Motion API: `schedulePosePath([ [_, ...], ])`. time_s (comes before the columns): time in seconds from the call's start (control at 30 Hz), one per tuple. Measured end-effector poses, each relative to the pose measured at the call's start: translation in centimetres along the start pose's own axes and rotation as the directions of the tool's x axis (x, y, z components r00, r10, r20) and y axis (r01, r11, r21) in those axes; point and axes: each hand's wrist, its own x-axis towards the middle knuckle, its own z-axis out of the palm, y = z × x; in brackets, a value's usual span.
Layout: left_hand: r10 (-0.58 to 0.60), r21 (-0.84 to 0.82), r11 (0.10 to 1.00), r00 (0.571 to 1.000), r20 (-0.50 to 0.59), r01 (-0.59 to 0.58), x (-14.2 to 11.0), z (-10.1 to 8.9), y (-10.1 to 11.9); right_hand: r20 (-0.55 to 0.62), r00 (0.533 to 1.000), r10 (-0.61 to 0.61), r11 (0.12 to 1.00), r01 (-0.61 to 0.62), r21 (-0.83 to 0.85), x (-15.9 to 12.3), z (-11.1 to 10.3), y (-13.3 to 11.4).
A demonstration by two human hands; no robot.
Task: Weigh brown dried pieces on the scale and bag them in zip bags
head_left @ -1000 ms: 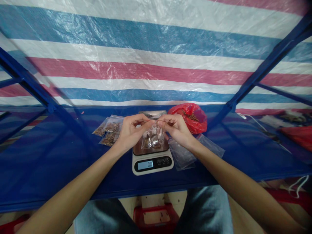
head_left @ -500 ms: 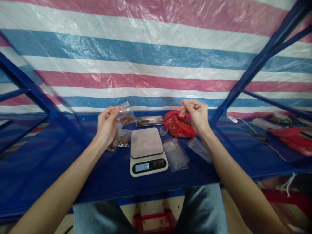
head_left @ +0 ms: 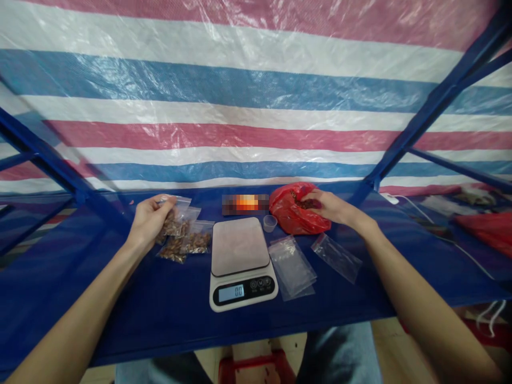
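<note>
At the left, my left hand [head_left: 150, 216] pinches the top of a clear zip bag [head_left: 176, 225] holding small brown pieces. This bag is low over other filled zip bags [head_left: 199, 242] on the blue surface, partly covering them. My right hand [head_left: 330, 205] reaches into the mouth of a red plastic bag [head_left: 290, 216] with brown bits inside. Its fingers are bent together, their tips hidden among the contents, so what they grip cannot be made out. Between my hands sits a white digital scale [head_left: 240, 248] with a bare plate, reading 0.0.
Flat zip bags [head_left: 294, 266] lie right of the scale, with a single zip bag [head_left: 336, 257] farther right. A small clear cup [head_left: 269, 223] stands behind the scale, near a pixelated flat object [head_left: 245, 204]. Blue metal bars [head_left: 420, 114] and a striped sheet [head_left: 240, 136] enclose the back.
My left hand has lowered the filled zip bag leftward onto the others. My right hand has gone from above the red bag down into its mouth. The view has shifted slightly.
</note>
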Motion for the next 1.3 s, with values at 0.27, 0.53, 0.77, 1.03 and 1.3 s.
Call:
schedulePosePath([
  [0.27,0.088,0.178,0.979,0.993,0.082,-0.102,0.9,-0.7,-1.3,0.051,0.997,-0.053,0.992,0.058,-0.114,-0.8,-0.4,-0.9],
  [0.53,0.325,0.413,0.851,0.943,0.07,-0.324,2.0,-1.4,-3.0,0.066,0.997,-0.034,0.961,0.051,-0.273,-0.6,0.3,-1.9],
  [0.77,0.429,0.465,0.785,0.901,0.067,-0.409,2.8,-2.5,-3.2,0.058,0.998,-0.004,0.949,0.022,-0.315,-0.6,0.2,-2.5],
  [1.03,0.565,0.482,0.628,0.784,0.258,-0.611,0.1,-1.4,0.1,0.014,1.0,-0.013,0.944,0.017,-0.328,-0.5,0.4,-2.0],
  [1.3,0.513,0.382,0.708,0.804,0.3,-0.594,0.3,-1.3,-0.1,0.012,0.998,-0.055,0.956,0.056,-0.289,-0.3,1.0,-1.5],
])
